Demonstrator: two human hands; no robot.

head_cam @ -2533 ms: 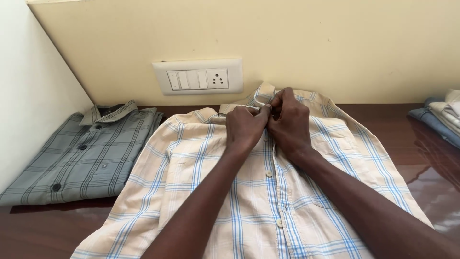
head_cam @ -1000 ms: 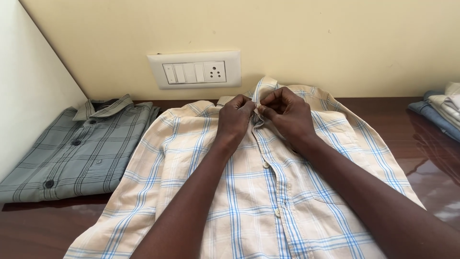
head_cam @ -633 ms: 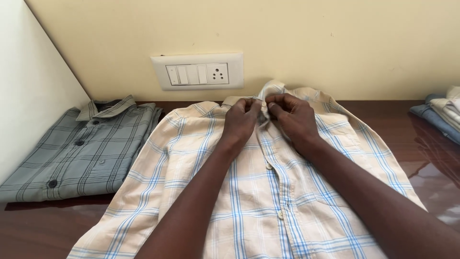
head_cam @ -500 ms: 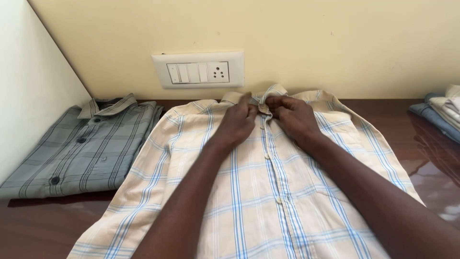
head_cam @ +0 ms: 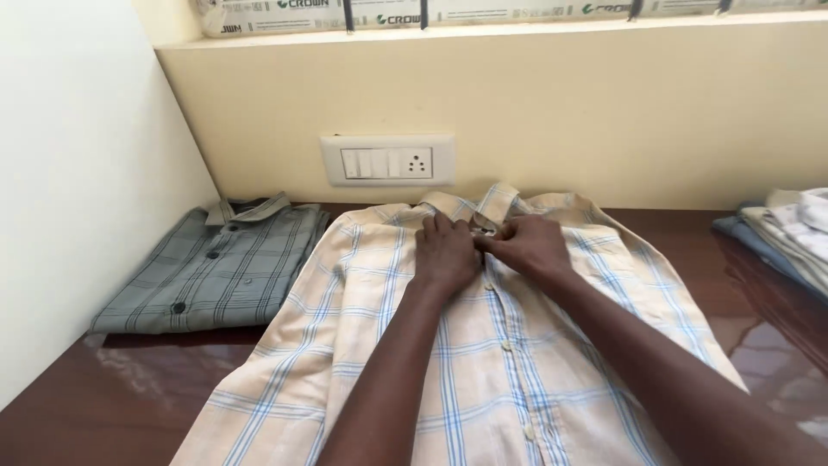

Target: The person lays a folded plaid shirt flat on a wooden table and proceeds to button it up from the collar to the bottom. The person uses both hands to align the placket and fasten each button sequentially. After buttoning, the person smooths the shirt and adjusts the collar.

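A dark, glossy wooden tabletop (head_cam: 129, 406) runs to the cream wall, bare at the near left and at the right. A cream cotton shirt with blue checks (head_cam: 362, 345) lies flat at its centre, collar toward the far wall and hem past the near edge. Just left, edges almost meeting, lies a folded grey-green checked shirt (head_cam: 216, 272). A stack of folded pale clothes (head_cam: 789, 237) sits far right. The left hand (head_cam: 444, 252) and right hand (head_cam: 528, 246) meet below the collar, fingers pinched on the button placket.
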